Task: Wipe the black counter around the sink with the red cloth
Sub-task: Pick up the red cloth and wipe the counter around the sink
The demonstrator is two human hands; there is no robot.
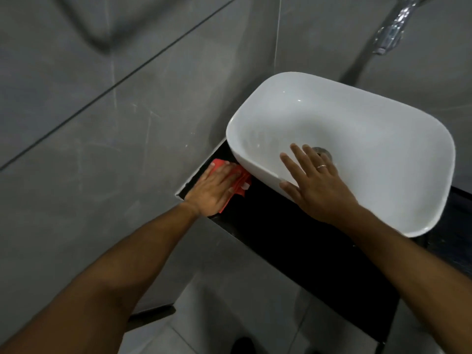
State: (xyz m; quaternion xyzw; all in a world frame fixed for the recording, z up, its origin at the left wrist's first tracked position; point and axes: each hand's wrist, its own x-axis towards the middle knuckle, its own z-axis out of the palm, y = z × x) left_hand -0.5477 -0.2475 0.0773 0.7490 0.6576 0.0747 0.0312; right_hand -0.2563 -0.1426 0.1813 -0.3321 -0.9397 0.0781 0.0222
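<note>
I see the left hand (213, 186) pressed flat, fingers spread, on the red cloth (238, 181), which lies on the black surface (293, 238) in the narrow strip between the grey tiled wall (102, 123) and the white sink (357, 139). The right hand (315, 182) rests open on the sink's near rim, fingers splayed into the bowl, gripping nothing; a ring (321, 166) shows on one finger. A chrome tap (393, 29) stands blurred above.
</note>
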